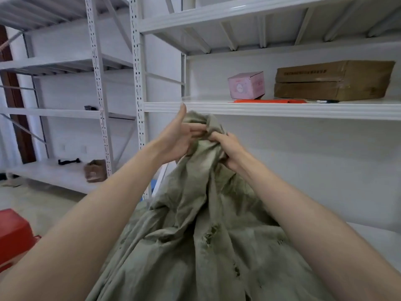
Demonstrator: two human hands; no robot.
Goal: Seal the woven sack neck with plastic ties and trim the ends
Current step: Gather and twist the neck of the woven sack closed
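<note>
A grey-green woven sack (pixel 201 231) stands in front of me, torn in a few spots on its front. Its neck (pixel 206 127) is bunched upward at shelf height. My left hand (pixel 175 140) holds the bunched neck from the left, fingers on the cloth and thumb pointing up. From the right, my right hand (pixel 230 151) grips the neck with its fingers curled into the folds. A bundle of orange plastic ties (pixel 269 101) lies on the shelf behind the sack. I see no tie round the neck.
White metal shelving (pixel 282 109) fills the view. On the shelf stand a pink box (pixel 246 85) and flat cardboard boxes (pixel 332 80). A red container (pixel 13 231) sits at the lower left, and a small brown box (pixel 95 170) rests on a low left shelf.
</note>
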